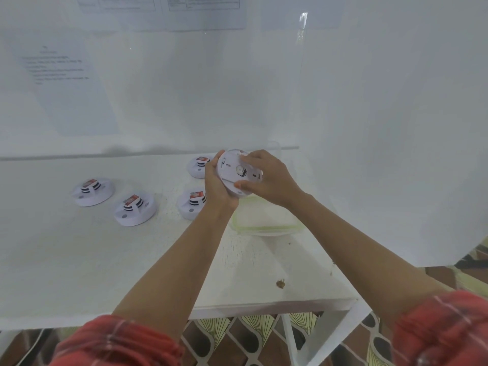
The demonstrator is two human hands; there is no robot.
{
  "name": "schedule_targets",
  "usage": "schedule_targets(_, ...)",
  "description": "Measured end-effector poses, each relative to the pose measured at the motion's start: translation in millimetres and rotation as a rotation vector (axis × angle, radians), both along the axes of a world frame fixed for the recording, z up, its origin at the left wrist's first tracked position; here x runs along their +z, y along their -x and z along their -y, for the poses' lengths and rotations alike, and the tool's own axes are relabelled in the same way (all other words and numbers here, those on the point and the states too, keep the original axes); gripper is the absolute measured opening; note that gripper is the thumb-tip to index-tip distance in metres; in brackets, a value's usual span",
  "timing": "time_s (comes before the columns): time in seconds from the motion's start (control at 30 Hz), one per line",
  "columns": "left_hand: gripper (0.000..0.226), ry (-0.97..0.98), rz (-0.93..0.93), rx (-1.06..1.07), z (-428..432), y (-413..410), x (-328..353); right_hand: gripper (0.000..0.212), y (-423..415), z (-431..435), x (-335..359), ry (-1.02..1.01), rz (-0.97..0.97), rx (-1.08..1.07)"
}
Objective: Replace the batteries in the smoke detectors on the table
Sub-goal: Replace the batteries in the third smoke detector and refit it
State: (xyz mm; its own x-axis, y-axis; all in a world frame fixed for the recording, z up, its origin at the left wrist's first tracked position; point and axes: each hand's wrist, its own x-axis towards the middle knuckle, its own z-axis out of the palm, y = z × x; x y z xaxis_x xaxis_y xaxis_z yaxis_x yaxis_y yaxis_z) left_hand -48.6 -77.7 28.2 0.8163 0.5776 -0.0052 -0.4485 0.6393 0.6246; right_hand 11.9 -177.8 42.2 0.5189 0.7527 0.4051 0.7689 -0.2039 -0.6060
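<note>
A round white smoke detector [232,171] is held up above the table with its flat back side facing me. My left hand [217,184] grips its left rim from below. My right hand [266,178] curls over its right side, thumb on the lower edge and fingers on the back plate. Several other white smoke detectors rest on the white table [105,260], each with a red-and-white label on top: one at far left [93,192], one beside it [135,209], one partly hidden behind my left wrist [190,205], and one at the back [198,166].
A clear plastic container with a green-rimmed lid [266,220] sits on the table under my hands. White walls with taped paper sheets [60,83] close the back and right. The table's front edge [264,307] is near me, with patterned floor below.
</note>
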Motion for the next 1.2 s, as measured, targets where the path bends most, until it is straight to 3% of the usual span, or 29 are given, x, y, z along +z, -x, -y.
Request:
schedule_targets(0.3,0.044,0.064,0.027,0.065,-4.4,1.1,-2.6,0.058,-0.2,-7.9,-10.8,-0.068,0.015,-0.023)
schedule_targets(0.43,0.055,0.053,0.021,0.080,-3.0,1.8,-3.0,0.051,-0.3,-9.1,-12.8,-0.026,0.059,-0.014)
schedule_targets(0.6,0.025,0.101,-0.019,0.154,-3.7,-1.3,-6.2,0.045,0.7,-14.5,-15.9,-0.038,0.059,-0.036)
schedule_targets(1.2,0.014,0.150,-0.194,0.307,5.1,-14.5,-1.8,0.042,3.5,-24.5,-29.6,-0.078,-0.015,-0.136)
